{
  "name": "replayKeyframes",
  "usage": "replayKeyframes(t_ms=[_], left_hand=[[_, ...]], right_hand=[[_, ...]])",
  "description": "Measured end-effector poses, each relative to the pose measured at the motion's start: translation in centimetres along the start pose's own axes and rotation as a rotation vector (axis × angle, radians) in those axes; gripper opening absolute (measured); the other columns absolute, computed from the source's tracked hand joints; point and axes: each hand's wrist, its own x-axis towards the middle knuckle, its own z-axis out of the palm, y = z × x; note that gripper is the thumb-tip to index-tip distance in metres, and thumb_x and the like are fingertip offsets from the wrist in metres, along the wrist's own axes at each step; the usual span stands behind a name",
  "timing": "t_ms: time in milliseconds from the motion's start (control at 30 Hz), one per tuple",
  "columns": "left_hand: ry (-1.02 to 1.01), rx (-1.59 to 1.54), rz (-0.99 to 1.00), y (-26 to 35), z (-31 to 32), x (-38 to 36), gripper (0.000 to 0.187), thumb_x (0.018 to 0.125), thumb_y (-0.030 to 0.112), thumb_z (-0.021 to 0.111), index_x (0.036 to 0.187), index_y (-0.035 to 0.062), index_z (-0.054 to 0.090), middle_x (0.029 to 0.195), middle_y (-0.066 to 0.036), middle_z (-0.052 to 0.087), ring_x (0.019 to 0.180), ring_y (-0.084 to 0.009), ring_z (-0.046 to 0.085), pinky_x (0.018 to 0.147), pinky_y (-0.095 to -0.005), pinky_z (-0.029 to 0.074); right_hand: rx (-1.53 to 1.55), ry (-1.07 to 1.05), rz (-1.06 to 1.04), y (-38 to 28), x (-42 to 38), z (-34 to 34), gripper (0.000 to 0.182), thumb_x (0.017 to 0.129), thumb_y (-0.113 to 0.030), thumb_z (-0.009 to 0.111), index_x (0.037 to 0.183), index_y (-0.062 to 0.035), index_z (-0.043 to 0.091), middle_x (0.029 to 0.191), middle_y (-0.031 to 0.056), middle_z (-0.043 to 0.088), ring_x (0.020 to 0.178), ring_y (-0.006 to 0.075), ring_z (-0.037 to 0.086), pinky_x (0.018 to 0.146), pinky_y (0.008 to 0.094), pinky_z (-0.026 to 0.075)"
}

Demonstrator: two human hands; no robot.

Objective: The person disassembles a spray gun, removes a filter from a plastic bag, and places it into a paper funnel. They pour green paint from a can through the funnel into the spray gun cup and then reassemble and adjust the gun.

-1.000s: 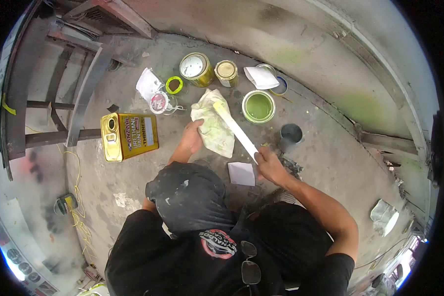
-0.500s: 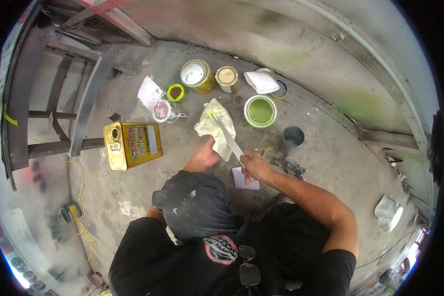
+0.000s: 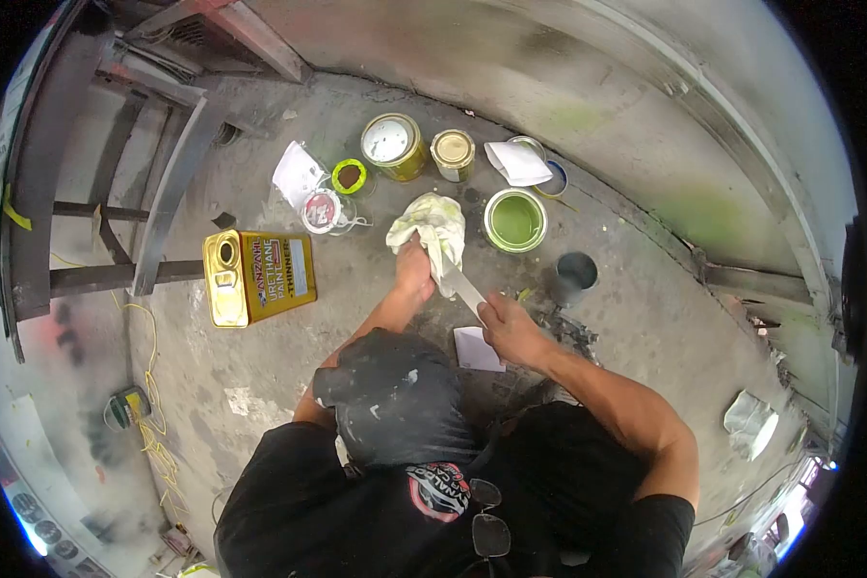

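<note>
My right hand (image 3: 512,330) is closed around the lower end of a flat, pale stirring stick (image 3: 465,291). A whitish rag (image 3: 435,217) with yellow-green stains is bunched in my left hand (image 3: 415,273), wrapped over the stick's far end, so that end is hidden. Just beyond, to the right, stands an open can of green paint (image 3: 514,222). A dark cup (image 3: 575,276) sits nearer on the right. Below the stick, a small white paper (image 3: 478,349) lies on the floor by my right hand.
A gold thinner tin (image 3: 260,276) stands at left. Behind the rag are a large paint can (image 3: 393,144), a smaller lidded can (image 3: 453,154) and a clear container with a red-marked lid (image 3: 321,211). Folded white paper (image 3: 518,164) lies by the wall. A metal frame (image 3: 175,197) rises at left.
My left hand has moved up and gripped the rag around the stick, whose yellow-green tip showed before and is now covered. The right hand has shifted slightly right.
</note>
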Motion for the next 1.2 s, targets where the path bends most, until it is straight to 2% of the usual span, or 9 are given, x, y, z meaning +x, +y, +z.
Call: replayKeyframes(t_ms=[200,267,333,367,533,633,800,933,1200], left_hand=[[0.052,-0.049,0.045,-0.5,-1.7,1.2,0.036,0.109,0.024,0.038,0.133,0.0005,0.051,0.119,-0.013,0.064,0.103,-0.0244,0.067,0.090,-0.0396,0.057],[0.135,0.573,0.186,-2.8,-6.2,4.1,0.035,0.109,0.024,0.039,0.133,0.0016,0.052,0.122,-0.014,0.064,0.106,-0.0245,0.067,0.092,-0.0397,0.057],[0.264,-0.221,-0.105,2.8,-4.5,2.1,0.034,0.109,0.026,0.040,0.130,0.0027,0.054,0.123,-0.015,0.065,0.108,-0.0258,0.067,0.094,-0.0403,0.057],[0.154,-0.062,0.109,1.1,-9.6,5.7,0.037,0.109,0.030,0.040,0.127,0.0014,0.057,0.119,-0.015,0.068,0.108,-0.0269,0.069,0.090,-0.0400,0.060],[0.138,0.596,0.019,2.4,-4.5,2.5,0.037,0.104,0.037,0.056,0.113,0.0022,0.064,0.100,-0.008,0.068,0.082,-0.0148,0.066,0.065,-0.0316,0.058],[-0.011,0.460,0.099,4.2,-2.4,2.0,0.039,0.101,0.041,0.061,0.110,0.0026,0.065,0.093,-0.005,0.065,0.075,-0.0110,0.060,0.061,-0.0284,0.054],[-0.043,0.393,-0.093,6.1,-8.2,-3.1,0.054,0.101,0.043,0.060,0.139,0.0053,0.052,0.122,-0.015,0.067,0.109,-0.0245,0.064,0.091,-0.0411,0.053],[0.025,0.417,-0.249,7.9,-11.6,-13.0,0.055,0.101,0.039,0.062,0.143,0.0050,0.050,0.127,-0.017,0.064,0.112,-0.0264,0.065,0.095,-0.0429,0.054],[0.139,0.364,-0.365,2.5,-22.0,-14.3,0.062,0.100,0.042,0.061,0.147,0.0069,0.043,0.132,-0.018,0.059,0.116,-0.0303,0.062,0.097,-0.0473,0.052]], right_hand=[[-0.047,-0.003,0.027,-1.4,-3.7,-1.4,0.027,0.107,-0.026,0.045,0.093,-0.0036,0.051,0.066,0.0039,0.049,0.050,0.0142,0.050,0.042,0.0334,0.042],[-0.040,-0.016,0.084,-2.3,-4.7,-2.5,0.027,0.107,-0.025,0.046,0.093,-0.0015,0.051,0.064,0.0072,0.051,0.050,0.0169,0.050,0.046,0.0363,0.042],[-0.169,0.027,-0.077,-0.3,-6.9,-3.9,0.026,0.107,-0.024,0.046,0.094,-0.0015,0.052,0.064,0.0072,0.050,0.052,0.0168,0.051,0.048,0.0361,0.042],[-0.237,0.050,-0.160,0.1,-7.5,-4.8,0.026,0.107,-0.023,0.046,0.095,-0.0016,0.052,0.064,0.0073,0.050,0.054,0.0167,0.051,0.050,0.0360,0.041],[-0.308,0.281,-0.310,-4.1,-3.4,-7.1,0.028,0.107,-0.025,0.044,0.099,-0.0012,0.054,0.068,0.0095,0.052,0.055,0.0183,0.055,0.051,0.0360,0.043],[-0.095,0.133,-0.289,-7.9,1.0,-5.0,0.028,0.107,-0.025,0.042,0.101,-0.0003,0.053,0.071,0.0109,0.056,0.055,0.0191,0.060,0.051,0.0358,0.048],[0.232,0.134,-0.260,-10.7,12.5,1.7,0.027,0.106,-0.026,0.042,0.103,-0.0018,0.053,0.068,0.0056,0.054,0.048,0.0148,0.053,0.045,0.0320,0.049],[0.396,0.236,-0.301,-10.0,18.5,4.8,0.027,0.105,-0.026,0.044,0.102,-0.0010,0.051,0.066,0.0075,0.053,0.043,0.0181,0.053,0.041,0.0325,0.049],[0.535,0.509,-0.463,-7.4,18.4,4.7,0.027,0.107,-0.024,0.043,0.097,-0.0014,0.054,0.061,0.0034,0.050,0.043,0.0138,0.052,0.040,0.0297,0.045]])
